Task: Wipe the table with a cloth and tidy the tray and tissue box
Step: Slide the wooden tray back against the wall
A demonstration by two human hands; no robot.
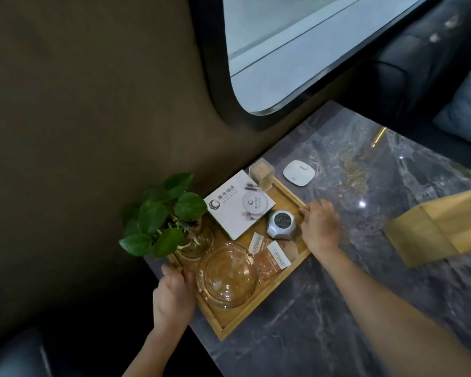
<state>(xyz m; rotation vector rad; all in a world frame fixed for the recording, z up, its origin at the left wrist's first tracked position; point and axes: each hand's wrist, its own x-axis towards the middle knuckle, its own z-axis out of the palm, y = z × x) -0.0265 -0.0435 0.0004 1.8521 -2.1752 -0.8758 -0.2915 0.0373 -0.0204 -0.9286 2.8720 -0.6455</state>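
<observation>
A wooden tray lies on the grey marble table against the wall. It holds a potted green plant, a glass ashtray, a white booklet, a silver call button, paper packets and a clear toothpick box. My left hand grips the tray's near-left edge. My right hand grips its right edge. A wooden tissue box lies further right on the table, blurred. No cloth is visible.
A white rounded-square pad sits on the table beyond the tray. A dark wall and a window rise behind. Dark sofa seating with a blue cushion stands at the far right, and another dark seat at the lower left.
</observation>
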